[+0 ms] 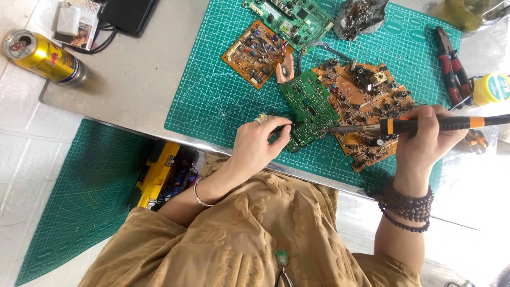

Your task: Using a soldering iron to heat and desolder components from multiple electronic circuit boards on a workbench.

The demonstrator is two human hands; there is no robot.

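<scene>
the left hand [256, 144] pinches thin tweezers [281, 127] and the right hand [425, 139] grips a soldering iron [404, 126], both tips meeting on the green circuit board [309, 109] on the cutting mat [212, 101], seemingly mid-joint, needing steady tips.

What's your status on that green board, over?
Left hand pinching tweezers at green board. Right hand holding soldering iron, tip on board. Nothing blocking.

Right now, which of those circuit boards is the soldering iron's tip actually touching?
The small green board at the mat's near edge, not the orange boards or the far green one. The right hand holds the soldering iron; the left hand steadies it.
</scene>
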